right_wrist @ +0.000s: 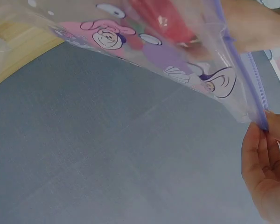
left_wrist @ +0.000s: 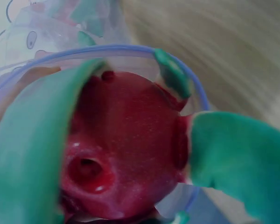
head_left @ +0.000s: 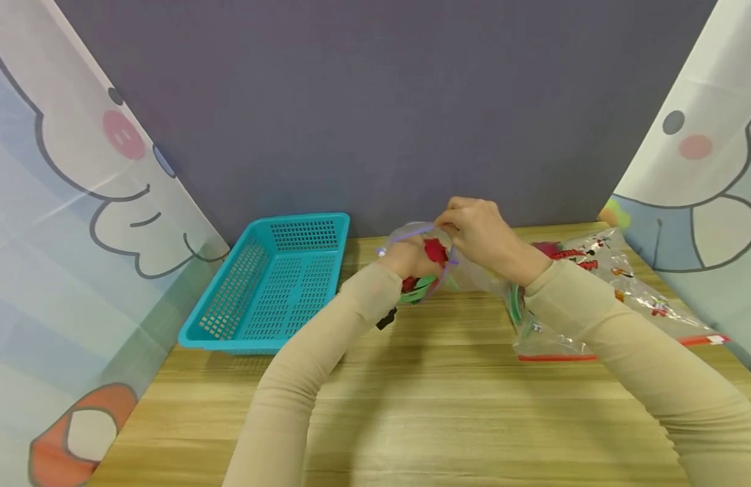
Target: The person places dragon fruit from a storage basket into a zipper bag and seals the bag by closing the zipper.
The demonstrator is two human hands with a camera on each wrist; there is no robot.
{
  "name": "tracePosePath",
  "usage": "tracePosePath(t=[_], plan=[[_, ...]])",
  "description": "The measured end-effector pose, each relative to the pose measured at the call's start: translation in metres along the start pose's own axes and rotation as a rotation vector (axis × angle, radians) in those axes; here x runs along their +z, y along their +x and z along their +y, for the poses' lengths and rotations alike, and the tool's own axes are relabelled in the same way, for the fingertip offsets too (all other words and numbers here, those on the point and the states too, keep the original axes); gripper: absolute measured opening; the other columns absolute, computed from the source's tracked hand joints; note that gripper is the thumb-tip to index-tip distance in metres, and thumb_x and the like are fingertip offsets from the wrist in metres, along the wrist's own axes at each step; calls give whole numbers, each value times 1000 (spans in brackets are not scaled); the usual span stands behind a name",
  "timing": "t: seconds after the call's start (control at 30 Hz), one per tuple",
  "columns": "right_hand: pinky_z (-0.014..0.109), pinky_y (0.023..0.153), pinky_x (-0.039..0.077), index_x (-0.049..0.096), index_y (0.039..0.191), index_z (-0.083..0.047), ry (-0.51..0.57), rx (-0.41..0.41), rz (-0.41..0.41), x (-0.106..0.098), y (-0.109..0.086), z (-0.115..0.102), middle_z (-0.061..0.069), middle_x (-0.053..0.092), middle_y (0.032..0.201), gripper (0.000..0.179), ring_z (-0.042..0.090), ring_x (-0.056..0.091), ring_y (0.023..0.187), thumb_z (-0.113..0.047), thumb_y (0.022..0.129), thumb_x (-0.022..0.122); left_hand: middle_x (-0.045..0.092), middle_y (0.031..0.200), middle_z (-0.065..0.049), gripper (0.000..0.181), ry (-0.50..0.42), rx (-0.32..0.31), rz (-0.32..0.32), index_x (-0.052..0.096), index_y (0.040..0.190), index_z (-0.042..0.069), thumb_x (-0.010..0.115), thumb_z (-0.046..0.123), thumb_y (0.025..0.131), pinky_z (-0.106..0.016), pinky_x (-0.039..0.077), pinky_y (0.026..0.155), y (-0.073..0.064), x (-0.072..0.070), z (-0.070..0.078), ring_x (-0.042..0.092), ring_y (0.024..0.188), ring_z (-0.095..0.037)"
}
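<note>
My left hand [head_left: 405, 258] reaches into the mouth of a clear zip bag [right_wrist: 154, 60] with cartoon prints and a purple zip edge. It holds a glossy red, rounded toy [left_wrist: 130, 149] with several green, leaf-like limbs and a small hollow nub. In the left wrist view the toy fills the bag's mouth and hides most of the fingers. My right hand [head_left: 478, 233] pinches the purple zip edge at one corner, thumb against fingers, as the right wrist view shows. The bag hangs above the table beside the wall.
A turquoise plastic basket [head_left: 195, 335] stands to the left, with nothing in it. On the right lies another clear zip bag [head_left: 643, 284] with a red zip edge, with red and green things inside. A grey wall [head_left: 375, 122] rises behind the wooden table [head_left: 448, 406].
</note>
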State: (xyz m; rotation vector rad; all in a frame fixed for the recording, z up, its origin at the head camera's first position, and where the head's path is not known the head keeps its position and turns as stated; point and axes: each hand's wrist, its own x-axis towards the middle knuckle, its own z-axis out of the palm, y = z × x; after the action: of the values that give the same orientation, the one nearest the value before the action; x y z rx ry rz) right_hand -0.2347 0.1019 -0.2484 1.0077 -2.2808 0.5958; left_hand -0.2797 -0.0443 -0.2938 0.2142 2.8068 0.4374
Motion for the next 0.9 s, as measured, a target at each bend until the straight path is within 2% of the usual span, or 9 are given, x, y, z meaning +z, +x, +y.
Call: tracePosePath(t=[0.1, 0.17, 0.33, 0.47, 0.57, 0.67, 0.73, 0.83, 0.9], plan=[[39, 59, 52, 71, 84, 3, -3, -18, -1, 1, 0, 0, 11, 63, 76, 12, 25, 63, 66, 7, 82, 60, 56, 100, -3, 61, -51, 21, -20, 46, 122, 10, 62, 47, 77, -26, 49, 64, 3, 3, -5, 55, 84, -17], [38, 59, 52, 71, 83, 3, 1, -28, 1, 2, 0, 1, 11, 63, 76, 12, 25, 63, 66, 7, 82, 61, 56, 102, -4, 57, -69, 11, -29, 46, 121, 8, 59, 45, 80, -28, 50, 67, 6, 6, -6, 55, 87, -18], [40, 62, 53, 71, 85, 4, 34, -28, -16, 6, 0, -2, 12, 63, 77, 12, 26, 63, 70, 8, 82, 59, 52, 124, -8, 64, -115, -32, -71, 36, 135, 8, 58, 42, 85, -33, 50, 82, 10, 13, -11, 53, 101, -22], [38, 62, 53, 71, 85, 4, 49, -6, -33, 12, -2, -2, 11, 62, 77, 11, 25, 63, 68, 5, 84, 60, 47, 131, -9, 71, -84, -53, -114, 31, 137, 5, 54, 48, 87, -33, 47, 87, 13, 18, -17, 50, 104, -21], [37, 62, 53, 71, 86, 3, 54, 14, -35, 17, -3, -1, 11, 62, 77, 11, 23, 63, 67, 3, 84, 60, 34, 143, -9, 79, -43, -48, -158, 22, 144, 6, 47, 56, 88, -37, 41, 96, 13, 20, -20, 43, 118, -23], [36, 60, 53, 72, 85, 2, 46, 23, -25, 18, -2, 1, 11, 63, 76, 10, 23, 63, 66, 2, 83, 62, 16, 153, -8, 81, -10, 24, -196, 11, 148, 9, 38, 59, 90, -43, 28, 109, 10, 19, -22, 24, 137, -26], [36, 59, 53, 72, 84, 3, 41, 29, -26, 17, -1, 2, 12, 64, 76, 9, 23, 63, 65, 2, 83, 63, 9, 155, -8, 79, -7, 95, -213, 7, 148, 8, 36, 56, 92, -46, 20, 112, 6, 15, -24, 11, 141, -27], [36, 58, 53, 72, 84, 3, 45, 46, -38, 16, 0, 4, 13, 64, 77, 9, 24, 63, 64, 2, 83, 63, 8, 155, -9, 71, -57, 205, -220, 11, 147, 6, 35, 48, 96, -45, 16, 114, -3, 7, -25, 7, 142, -27], [36, 58, 52, 72, 85, 2, 50, 56, -55, 15, 0, 6, 13, 65, 78, 10, 23, 62, 64, 1, 83, 63, 9, 154, -10, 65, -114, 255, -236, 16, 146, 4, 35, 43, 97, -44, 18, 113, -9, 2, -26, 9, 142, -26]])
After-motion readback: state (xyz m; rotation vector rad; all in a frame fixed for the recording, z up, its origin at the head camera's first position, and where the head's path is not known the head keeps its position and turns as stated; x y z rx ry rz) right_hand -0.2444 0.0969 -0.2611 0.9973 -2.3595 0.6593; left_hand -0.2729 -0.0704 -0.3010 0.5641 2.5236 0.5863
